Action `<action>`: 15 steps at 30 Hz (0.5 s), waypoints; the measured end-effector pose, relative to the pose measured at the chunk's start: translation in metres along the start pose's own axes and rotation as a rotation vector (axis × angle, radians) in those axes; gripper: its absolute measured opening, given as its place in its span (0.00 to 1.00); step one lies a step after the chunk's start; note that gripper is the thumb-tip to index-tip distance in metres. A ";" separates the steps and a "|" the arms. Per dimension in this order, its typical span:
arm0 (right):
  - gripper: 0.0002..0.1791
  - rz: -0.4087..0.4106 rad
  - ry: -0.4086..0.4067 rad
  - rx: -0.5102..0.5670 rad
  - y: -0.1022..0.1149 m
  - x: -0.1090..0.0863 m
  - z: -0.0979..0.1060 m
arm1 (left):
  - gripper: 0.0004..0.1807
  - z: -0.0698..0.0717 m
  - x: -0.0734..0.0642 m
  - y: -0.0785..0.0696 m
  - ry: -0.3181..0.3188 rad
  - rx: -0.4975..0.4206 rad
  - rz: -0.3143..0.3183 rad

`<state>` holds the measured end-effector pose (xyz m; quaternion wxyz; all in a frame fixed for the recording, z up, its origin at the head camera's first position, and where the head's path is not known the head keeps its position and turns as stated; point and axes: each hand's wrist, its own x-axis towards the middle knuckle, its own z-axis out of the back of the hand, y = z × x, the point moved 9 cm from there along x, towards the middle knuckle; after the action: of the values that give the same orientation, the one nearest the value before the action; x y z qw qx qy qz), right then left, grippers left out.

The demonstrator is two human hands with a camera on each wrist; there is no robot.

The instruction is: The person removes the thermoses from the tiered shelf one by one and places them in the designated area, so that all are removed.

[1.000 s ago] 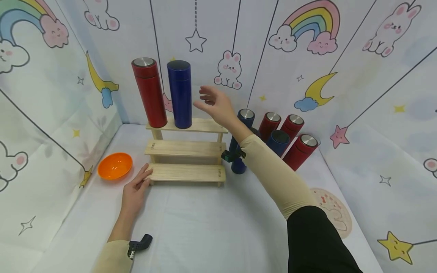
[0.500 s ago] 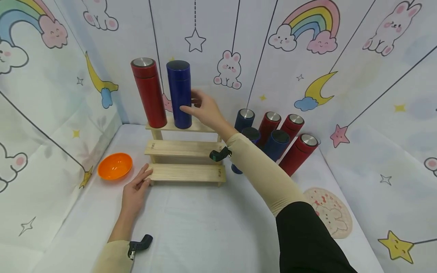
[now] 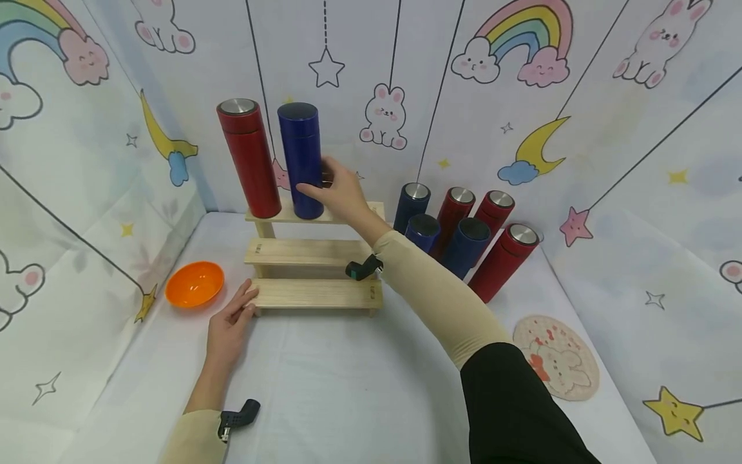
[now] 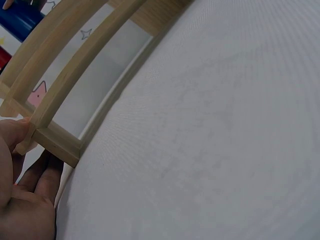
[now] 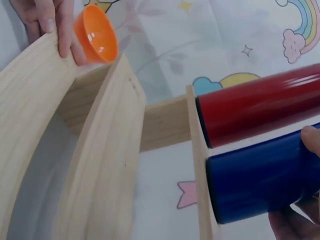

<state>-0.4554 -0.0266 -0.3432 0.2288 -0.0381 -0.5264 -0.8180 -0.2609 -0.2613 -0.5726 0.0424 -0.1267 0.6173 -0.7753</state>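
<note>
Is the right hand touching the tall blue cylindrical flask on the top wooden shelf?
Touching. The right wrist view shows the right hand with thumb and fingers curled round the blue flask; the head view agrees.

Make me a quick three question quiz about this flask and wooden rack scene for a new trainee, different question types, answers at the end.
1. True or false: the right hand has its grip around the blue flask on the top step of the wooden rack.
2. Which thing lies on the table left of the rack? A) a green cup B) the orange bowl C) a metal spoon
3. Fill in the blank: the left hand rests against the rack's ______ step.

Key
1. True; the thumb and fingers curl round the flask beside the red flask.
2. B
3. Bottom, at its left front corner.
</note>
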 end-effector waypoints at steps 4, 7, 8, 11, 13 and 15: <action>0.39 0.006 -0.022 0.005 0.000 -0.003 -0.001 | 0.21 0.000 -0.001 0.002 -0.002 0.022 0.009; 0.39 0.016 -0.039 -0.005 0.000 -0.007 0.000 | 0.20 -0.001 -0.001 0.004 -0.002 0.030 0.020; 0.39 0.019 -0.044 -0.010 0.001 -0.008 0.000 | 0.20 -0.001 -0.001 0.004 -0.003 0.032 0.019; 0.39 0.031 -0.055 -0.011 0.007 -0.014 0.003 | 0.20 -0.001 -0.001 0.003 -0.006 0.024 0.011; 0.39 0.041 -0.066 -0.007 0.011 -0.019 0.006 | 0.20 0.000 0.000 0.002 -0.009 0.019 0.003; 0.39 0.055 -0.076 0.003 0.016 -0.025 0.009 | 0.20 0.000 0.001 0.001 -0.010 0.015 0.000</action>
<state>-0.4283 -0.0152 -0.3335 0.2312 -0.0831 -0.5347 -0.8086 -0.2617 -0.2619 -0.5738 0.0466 -0.1302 0.6114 -0.7791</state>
